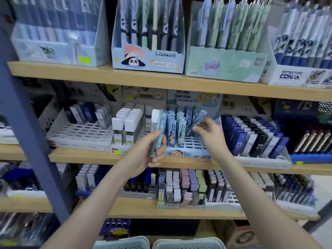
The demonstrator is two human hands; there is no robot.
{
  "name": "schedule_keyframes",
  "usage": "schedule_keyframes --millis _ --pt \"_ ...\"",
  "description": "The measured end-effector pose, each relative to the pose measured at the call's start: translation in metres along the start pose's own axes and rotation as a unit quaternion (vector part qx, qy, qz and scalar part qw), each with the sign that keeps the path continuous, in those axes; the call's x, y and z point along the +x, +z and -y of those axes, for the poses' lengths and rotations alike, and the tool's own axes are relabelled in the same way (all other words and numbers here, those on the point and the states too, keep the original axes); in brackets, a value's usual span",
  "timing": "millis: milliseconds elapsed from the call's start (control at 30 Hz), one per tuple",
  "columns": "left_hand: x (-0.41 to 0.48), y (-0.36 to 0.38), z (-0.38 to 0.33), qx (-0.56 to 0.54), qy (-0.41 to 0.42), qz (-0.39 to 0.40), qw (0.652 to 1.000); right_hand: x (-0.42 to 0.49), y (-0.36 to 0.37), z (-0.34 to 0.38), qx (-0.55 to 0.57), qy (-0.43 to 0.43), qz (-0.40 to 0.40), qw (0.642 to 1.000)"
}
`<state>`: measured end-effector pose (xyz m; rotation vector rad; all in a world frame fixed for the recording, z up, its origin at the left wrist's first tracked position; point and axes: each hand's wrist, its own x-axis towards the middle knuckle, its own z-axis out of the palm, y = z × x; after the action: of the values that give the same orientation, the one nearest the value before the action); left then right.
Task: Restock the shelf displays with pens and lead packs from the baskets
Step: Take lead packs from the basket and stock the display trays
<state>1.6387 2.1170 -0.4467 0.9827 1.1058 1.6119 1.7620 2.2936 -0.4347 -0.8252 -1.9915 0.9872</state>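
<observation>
Two pale plastic baskets, one on the left and one on the right, sit side by side at the bottom edge, below a person's two bare forearms reaching toward a stationery rack. The left hand grips a bundle of lead packs, held upright in front of the middle shelf; the blur hides how many it contains. The right hand pinches a single lead pack between thumb and fingertips, tilted over the right side of a blue cartoon-printed tray on that shelf. Several rows of matching packs stand in the tray, with open slots showing beneath the raised hand. Beside it on the left is a white tray that is mostly bare slots, and on the right a fuller tray of blue and black packs marked HB 0.7. Farther back, the upper shelf carries four pen display boxes: a pale blue box, a panda box, a mint-green box and a white box printed "Detective Conan".
</observation>
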Motion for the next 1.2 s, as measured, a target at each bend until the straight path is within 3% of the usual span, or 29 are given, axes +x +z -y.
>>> schedule_keyframes --millis 433,700,833,1000,1200 --pt "0.011 0.01 0.003 0.059 0.025 -0.065 0.996 0.02 0.0 0.005 -0.136 -0.062 0.052 0.987" --pt "0.011 0.008 0.002 0.039 0.04 -0.07 0.996 0.023 -0.002 -0.002 -0.205 -0.171 0.066 0.961" --pt "0.011 0.008 0.002 0.036 0.048 -0.065 0.996 0.024 -0.004 0.002 -0.256 -0.212 0.033 0.943" --pt "0.012 0.008 0.003 0.036 0.051 -0.06 0.996 0.026 -0.01 -0.002 -0.179 -0.148 0.027 0.972" --pt "0.012 0.01 0.006 0.05 0.048 -0.06 0.996 0.027 -0.01 -0.001 -0.168 -0.147 0.03 0.974"
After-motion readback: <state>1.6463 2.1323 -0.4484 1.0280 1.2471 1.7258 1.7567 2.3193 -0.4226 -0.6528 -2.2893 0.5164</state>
